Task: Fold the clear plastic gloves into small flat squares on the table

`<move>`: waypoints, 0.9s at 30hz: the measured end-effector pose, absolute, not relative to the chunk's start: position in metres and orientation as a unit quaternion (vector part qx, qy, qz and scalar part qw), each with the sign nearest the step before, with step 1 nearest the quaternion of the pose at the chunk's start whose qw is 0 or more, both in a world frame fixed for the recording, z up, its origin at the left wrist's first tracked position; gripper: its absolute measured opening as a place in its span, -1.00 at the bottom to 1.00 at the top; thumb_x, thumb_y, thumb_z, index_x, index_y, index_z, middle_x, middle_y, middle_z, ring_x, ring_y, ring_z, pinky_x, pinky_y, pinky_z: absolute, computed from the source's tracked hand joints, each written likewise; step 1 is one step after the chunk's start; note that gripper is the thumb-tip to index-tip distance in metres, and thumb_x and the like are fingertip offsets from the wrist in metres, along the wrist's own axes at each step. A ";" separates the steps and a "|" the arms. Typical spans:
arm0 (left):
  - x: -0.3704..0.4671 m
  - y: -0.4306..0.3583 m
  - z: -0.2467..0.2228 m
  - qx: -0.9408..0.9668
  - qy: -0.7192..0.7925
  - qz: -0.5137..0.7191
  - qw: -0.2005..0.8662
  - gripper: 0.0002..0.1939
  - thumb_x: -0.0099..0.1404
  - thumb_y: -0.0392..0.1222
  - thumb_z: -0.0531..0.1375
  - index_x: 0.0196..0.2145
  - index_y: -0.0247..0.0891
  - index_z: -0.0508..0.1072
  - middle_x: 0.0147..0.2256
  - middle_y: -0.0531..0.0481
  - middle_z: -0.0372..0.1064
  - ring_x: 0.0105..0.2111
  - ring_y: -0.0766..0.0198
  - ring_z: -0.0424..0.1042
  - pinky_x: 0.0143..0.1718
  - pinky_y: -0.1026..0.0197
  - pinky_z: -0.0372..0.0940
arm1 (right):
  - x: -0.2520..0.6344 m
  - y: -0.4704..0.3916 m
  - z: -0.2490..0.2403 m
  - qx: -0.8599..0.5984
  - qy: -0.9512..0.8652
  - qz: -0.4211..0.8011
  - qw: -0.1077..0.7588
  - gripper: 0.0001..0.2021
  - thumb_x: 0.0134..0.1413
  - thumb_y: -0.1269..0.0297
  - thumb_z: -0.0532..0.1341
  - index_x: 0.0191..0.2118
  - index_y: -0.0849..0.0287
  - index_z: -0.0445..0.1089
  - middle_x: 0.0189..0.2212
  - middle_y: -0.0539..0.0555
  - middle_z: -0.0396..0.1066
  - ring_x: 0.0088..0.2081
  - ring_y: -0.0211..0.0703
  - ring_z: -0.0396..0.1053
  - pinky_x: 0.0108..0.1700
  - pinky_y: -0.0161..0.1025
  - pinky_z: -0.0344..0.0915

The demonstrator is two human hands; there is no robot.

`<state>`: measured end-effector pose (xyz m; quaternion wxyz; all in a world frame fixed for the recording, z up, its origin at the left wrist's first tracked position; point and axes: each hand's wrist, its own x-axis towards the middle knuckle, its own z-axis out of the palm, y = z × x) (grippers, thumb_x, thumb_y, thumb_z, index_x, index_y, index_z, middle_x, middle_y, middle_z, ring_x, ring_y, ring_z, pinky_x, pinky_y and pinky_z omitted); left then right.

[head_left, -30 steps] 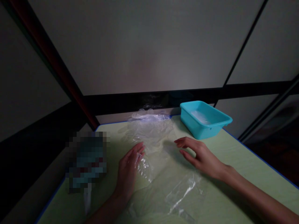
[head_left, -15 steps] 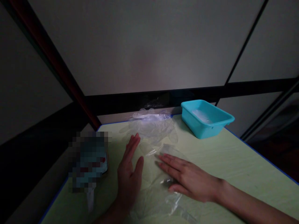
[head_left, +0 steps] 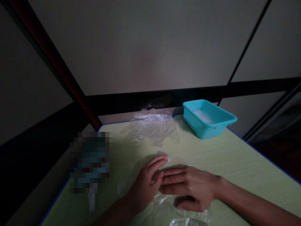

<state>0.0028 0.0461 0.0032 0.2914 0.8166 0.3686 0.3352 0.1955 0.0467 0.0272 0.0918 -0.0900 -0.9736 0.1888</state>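
A thin clear plastic glove (head_left: pixel 162 199) lies crumpled on the table beneath and in front of my hands; much of it is covered. My left hand (head_left: pixel 147 185) rests on the plastic with fingers stretched out and thumb apart. Flat on the same glove is my right hand (head_left: pixel 190 186), its fingers straight and pointing left. The fingertips of the right hand come close to the left thumb; whether they touch I cannot tell. Farther back, a loose pile of clear disposable gloves (head_left: pixel 154 130) is spread toward the table's far edge.
A turquoise plastic basin (head_left: pixel 213 130) with something clear and whitish inside stands at the far right. On the left is a blurred-out object (head_left: pixel 91 163) with a white strip (head_left: pixel 91 202) below it. Behind the pale green table (head_left: pixel 235 163) rises a panelled cabinet front (head_left: pixel 152 56).
My left hand has moved right and nearer, up against the right hand. The right hand has shifted slightly toward me. The plastic glove beneath them has been bunched and shifted.
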 end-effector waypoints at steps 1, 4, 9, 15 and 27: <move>0.003 0.046 0.001 0.819 0.378 0.321 0.288 -0.62 0.19 -0.42 -0.01 -0.03 -0.36 0.33 0.03 -0.16 0.27 0.04 0.18 0.24 0.07 0.10 0.14 | 0.195 0.047 0.025 -0.097 -0.973 0.184 0.102 -0.53 0.13 0.23 0.02 0.08 0.48 0.17 0.06 0.27 0.20 0.18 -0.06 -0.04 0.20 -0.15 -0.10; 0.002 0.046 -0.004 0.830 0.398 0.283 0.268 -0.57 0.22 -0.39 -0.04 0.05 -0.40 0.24 0.08 -0.19 0.20 0.08 0.17 0.18 0.10 0.08 0.10 | 0.197 0.045 0.022 -0.121 -0.971 0.171 0.114 -0.52 0.13 0.21 0.02 0.09 0.44 0.16 0.06 0.26 0.20 0.16 -0.04 0.00 0.17 -0.12 -0.03; 0.001 0.045 -0.005 0.860 0.390 0.247 0.216 -0.53 0.24 -0.40 -0.09 0.12 -0.31 0.13 0.14 -0.11 0.10 0.14 0.22 0.08 0.14 0.09 0.05 | 0.198 0.041 0.028 -0.140 -0.972 0.171 0.083 -0.54 0.17 0.24 0.00 0.12 0.41 0.12 0.12 0.23 0.13 0.17 -0.07 -0.02 0.19 -0.14 -0.06; 0.001 0.044 -0.007 0.868 0.388 0.244 0.192 -0.51 0.26 -0.39 -0.08 0.15 -0.22 0.08 0.17 -0.05 0.04 0.15 0.22 0.04 0.15 0.09 0.03 | 0.201 0.040 0.037 -0.136 -0.969 0.200 0.052 -0.53 0.20 0.28 0.00 0.17 0.39 0.04 0.17 0.21 0.03 0.22 -0.15 -0.16 0.24 -0.17 -0.23; 0.001 0.056 -0.001 0.640 0.470 0.392 0.465 -0.62 0.09 -0.28 0.06 -0.10 -0.30 0.30 -0.01 -0.16 0.30 0.04 0.08 0.23 0.08 0.01 0.08 | 0.213 0.039 0.035 -0.172 -0.954 0.241 0.051 -0.41 0.18 0.16 0.03 0.24 0.29 -0.14 0.23 0.22 -0.24 0.24 -0.11 -0.29 0.22 -0.09 -0.21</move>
